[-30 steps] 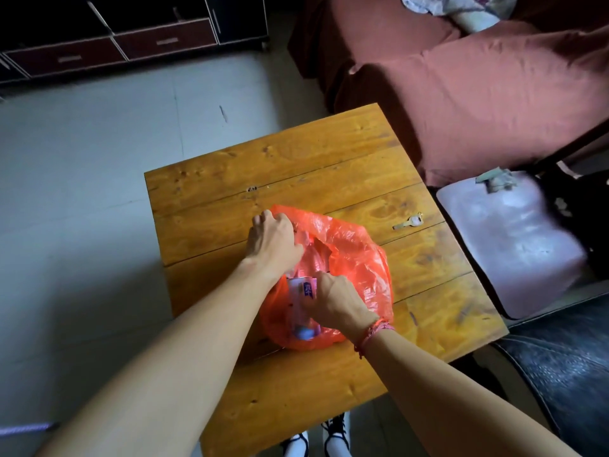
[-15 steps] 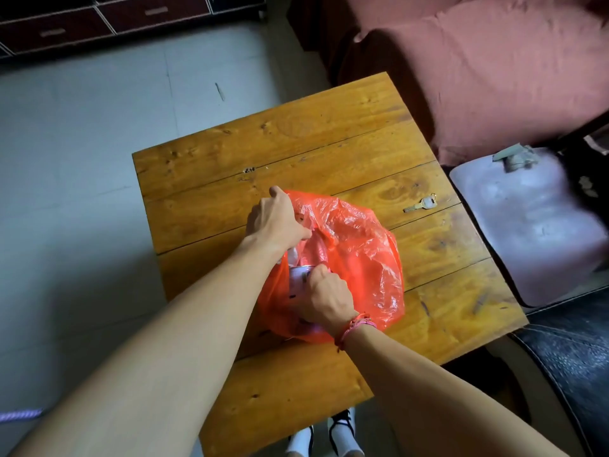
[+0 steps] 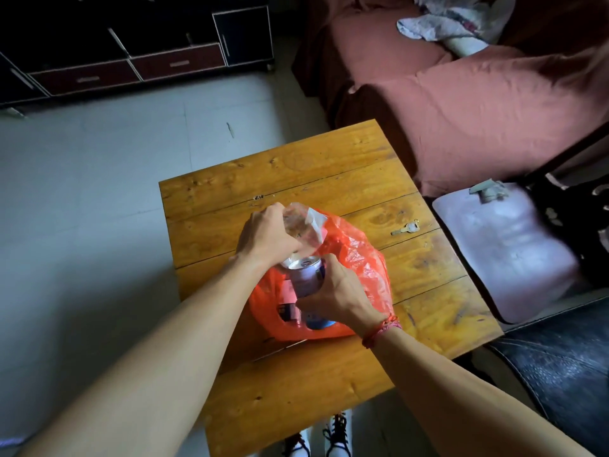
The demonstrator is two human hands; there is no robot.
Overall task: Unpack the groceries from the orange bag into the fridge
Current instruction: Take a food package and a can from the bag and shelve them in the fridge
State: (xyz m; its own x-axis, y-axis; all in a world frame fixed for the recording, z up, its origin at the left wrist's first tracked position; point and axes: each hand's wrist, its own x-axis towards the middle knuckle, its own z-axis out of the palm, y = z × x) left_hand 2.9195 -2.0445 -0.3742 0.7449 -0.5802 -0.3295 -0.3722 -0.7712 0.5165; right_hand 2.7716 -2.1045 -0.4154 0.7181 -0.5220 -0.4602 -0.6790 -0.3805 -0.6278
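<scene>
An orange plastic bag (image 3: 359,262) lies on a wooden table (image 3: 296,173). My left hand (image 3: 263,235) grips a clear plastic packet (image 3: 301,225) and holds it above the bag's far end. My right hand (image 3: 336,291) is curled round a silver and purple drink can (image 3: 304,275), which stands upright, half out of the bag's mouth. More packaged items show through the bag's handle hole (image 3: 290,313). No fridge is in view.
A key (image 3: 405,228) lies on the table right of the bag. A reddish sofa (image 3: 478,103) stands behind the table, a pale cushion (image 3: 507,249) to its right. A dark cabinet with drawers (image 3: 131,57) lines the far wall. My shoes (image 3: 329,437) show below the table's near edge.
My left hand has lifted a clear packet out of the bag. My right hand has pulled the can up out of the bag. The camera has tilted upward.
</scene>
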